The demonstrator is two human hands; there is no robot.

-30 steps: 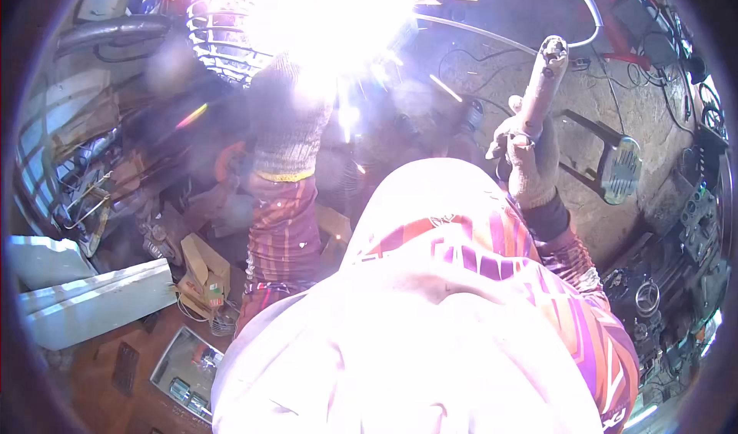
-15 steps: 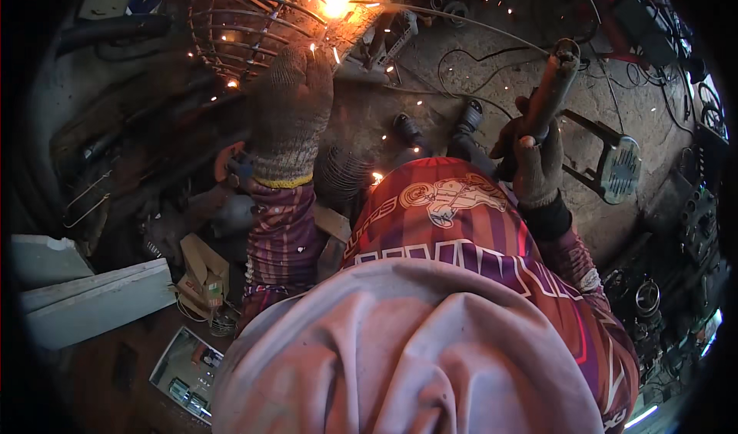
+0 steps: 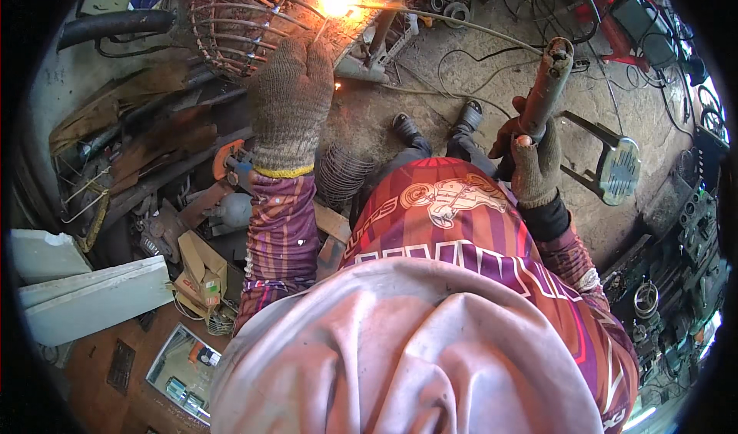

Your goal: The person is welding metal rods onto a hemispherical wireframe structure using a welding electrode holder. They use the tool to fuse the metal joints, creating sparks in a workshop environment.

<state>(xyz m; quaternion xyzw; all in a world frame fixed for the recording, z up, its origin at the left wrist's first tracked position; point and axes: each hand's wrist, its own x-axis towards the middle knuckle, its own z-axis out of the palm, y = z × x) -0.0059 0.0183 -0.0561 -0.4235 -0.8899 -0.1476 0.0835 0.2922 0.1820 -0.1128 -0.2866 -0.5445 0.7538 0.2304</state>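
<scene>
My right hand (image 3: 536, 161), in a knit glove with bare fingertips, is closed around the thick handle of an electrode holder (image 3: 547, 88). From its tip a long welding rod (image 3: 461, 25) runs left to a bright arc (image 3: 337, 2) at the edge of a rounded cage of metal rods (image 3: 234, 23). My left hand (image 3: 288, 103), in a grey-brown knit glove with a yellow cuff edge, is just below the arc. Its thumb and fingers pinch a thin metal rod (image 3: 322, 29) that leads up toward the glare. The glare hides the joint itself.
A stool-like metal stand (image 3: 617, 169) and cables lie on the floor at right, with a red-and-grey machine (image 3: 644, 26) behind. At left are a dark pipe (image 3: 115, 25), scrap metal, pale slabs (image 3: 96, 299) and a cardboard box (image 3: 201, 276). A wire coil (image 3: 344, 174) lies near my feet.
The flying sparks have mostly gone and the surroundings look brighter. The arc stays at nearly the same spot. Both hands keep almost the same place and grip.
</scene>
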